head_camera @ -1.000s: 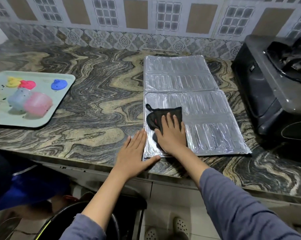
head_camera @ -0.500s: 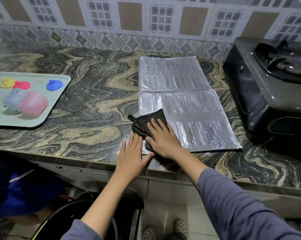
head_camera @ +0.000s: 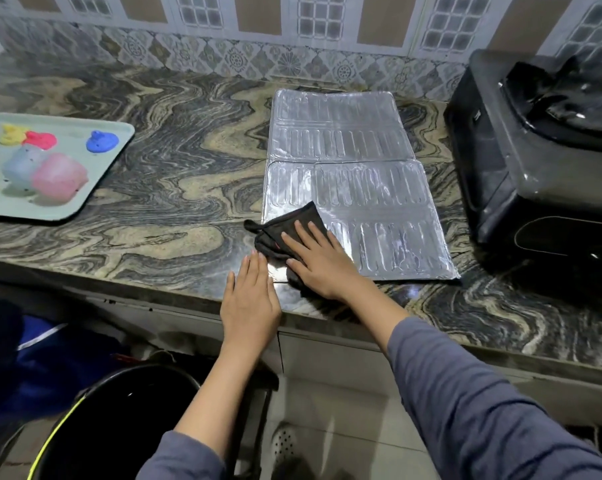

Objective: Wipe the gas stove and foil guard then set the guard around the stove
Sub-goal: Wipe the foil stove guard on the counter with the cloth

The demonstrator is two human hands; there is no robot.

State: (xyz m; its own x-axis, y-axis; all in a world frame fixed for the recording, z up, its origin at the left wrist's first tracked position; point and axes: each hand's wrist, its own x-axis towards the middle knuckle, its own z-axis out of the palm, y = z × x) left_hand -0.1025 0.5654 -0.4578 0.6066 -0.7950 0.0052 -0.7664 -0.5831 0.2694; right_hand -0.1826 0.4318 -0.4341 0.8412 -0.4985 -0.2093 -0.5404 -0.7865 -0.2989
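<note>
The black cloth (head_camera: pixel 285 233) has slid from inside the flat, ribbed silver foil guard (head_camera: pixel 355 188) to its front-left corner, overhanging onto the marbled bench (head_camera: pixel 154 188) near the front edge. The right hand (head_camera: pixel 322 265) presses it flat, fingers spread; the left hand (head_camera: pixel 251 303), open-palmed, pins the guard's corner. Wiping seems to be reaching the guard's edge; the black gas stove (head_camera: pixel 535 161) stands apart at the right end.
</note>
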